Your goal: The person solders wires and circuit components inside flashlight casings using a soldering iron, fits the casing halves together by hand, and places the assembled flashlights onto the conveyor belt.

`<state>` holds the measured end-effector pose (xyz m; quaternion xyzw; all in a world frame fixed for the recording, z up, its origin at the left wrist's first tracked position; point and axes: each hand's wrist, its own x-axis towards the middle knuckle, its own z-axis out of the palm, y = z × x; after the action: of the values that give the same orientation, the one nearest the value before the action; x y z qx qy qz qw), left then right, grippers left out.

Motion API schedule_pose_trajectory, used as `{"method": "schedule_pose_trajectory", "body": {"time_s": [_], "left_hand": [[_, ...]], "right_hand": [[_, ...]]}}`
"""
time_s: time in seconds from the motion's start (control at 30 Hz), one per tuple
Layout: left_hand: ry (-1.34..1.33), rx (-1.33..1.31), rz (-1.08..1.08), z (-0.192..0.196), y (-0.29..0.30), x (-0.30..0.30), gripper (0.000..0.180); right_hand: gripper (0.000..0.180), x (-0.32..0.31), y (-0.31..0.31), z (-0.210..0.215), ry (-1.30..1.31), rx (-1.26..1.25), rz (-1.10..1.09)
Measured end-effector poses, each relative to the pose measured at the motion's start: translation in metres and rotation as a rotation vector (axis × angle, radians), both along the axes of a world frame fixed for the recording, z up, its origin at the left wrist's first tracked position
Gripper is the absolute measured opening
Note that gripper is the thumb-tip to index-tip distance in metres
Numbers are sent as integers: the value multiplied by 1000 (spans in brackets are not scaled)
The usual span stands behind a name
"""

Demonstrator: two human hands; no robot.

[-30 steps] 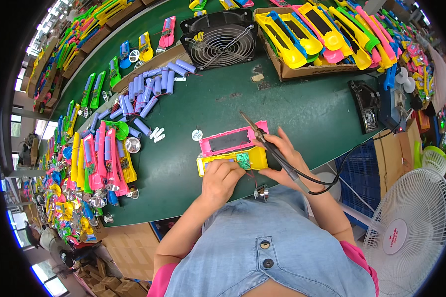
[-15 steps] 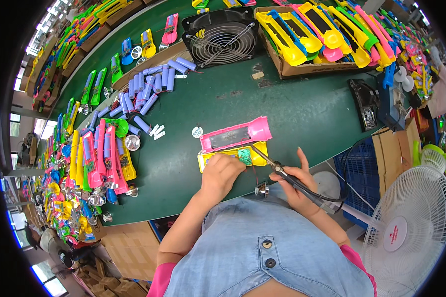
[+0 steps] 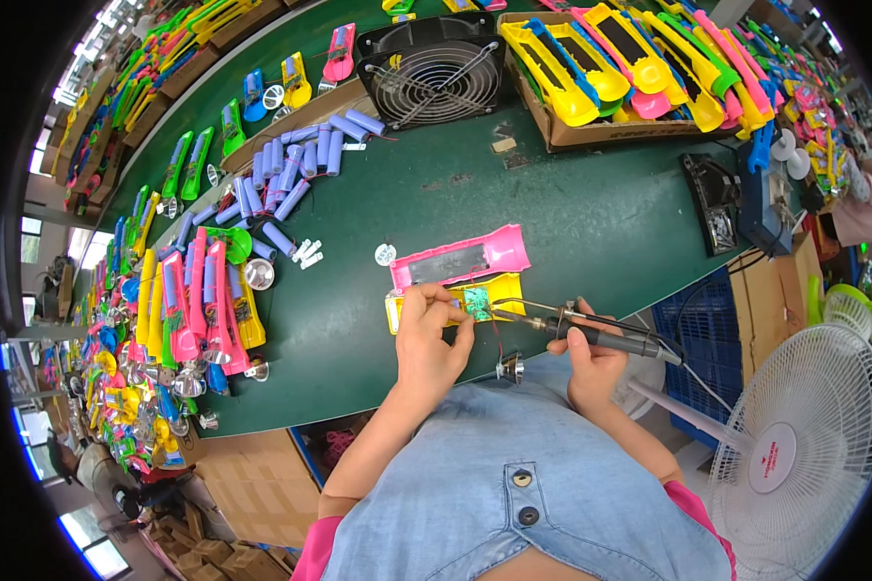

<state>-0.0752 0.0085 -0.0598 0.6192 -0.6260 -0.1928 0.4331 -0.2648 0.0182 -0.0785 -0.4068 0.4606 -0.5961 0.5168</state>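
My right hand (image 3: pixel 591 363) grips a soldering iron (image 3: pixel 625 340) by its dark handle, its tip close to the right side of a small green circuit board (image 3: pixel 477 303). A thin curved metal tube runs along the iron toward the same spot. The board sits in a yellow plastic flashlight housing (image 3: pixel 507 288). Over the housing's left part, my left hand (image 3: pixel 430 344) has its fingers pinched together beside the board; what they hold is hidden. A pink housing (image 3: pixel 504 252) lies just beyond. From the board a red wire hangs down near a silver reflector cup (image 3: pixel 511 368) at the table edge.
Purple battery cells (image 3: pixel 286 174) are heaped at the left beyond assembled pink and yellow housings (image 3: pixel 202 300). A black fan (image 3: pixel 436 87) stands at the back. Right of it is a cardboard box (image 3: pixel 591 136) of colored housings. A white fan (image 3: pixel 794 426) is at the lower right.
My right hand has changed its hold on the soldering iron, which now lies flatter with its tip lower, beside the board. My left hand has shifted slightly, its fingers moving up over the housing.
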Motion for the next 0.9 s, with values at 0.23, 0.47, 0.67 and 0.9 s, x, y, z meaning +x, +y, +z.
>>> {"method": "schedule_pose_trajectory", "body": {"time_s": [0.23,0.47,0.67,0.9], "left_hand": [[-29,32,1,4,-2,1,14],[-44,11,3,2,-3,1,15],[-51,9,-5,1,-4,1,16],[-83,4,-22,3,-6,2,16]], "right_hand": [[23,9,-3,7,-36,69,-19],[26,8,-4,-2,19,7,17],[26,9,-5,0,-23,35,19],[26,1,-8,7,56,-58,-50]]}}
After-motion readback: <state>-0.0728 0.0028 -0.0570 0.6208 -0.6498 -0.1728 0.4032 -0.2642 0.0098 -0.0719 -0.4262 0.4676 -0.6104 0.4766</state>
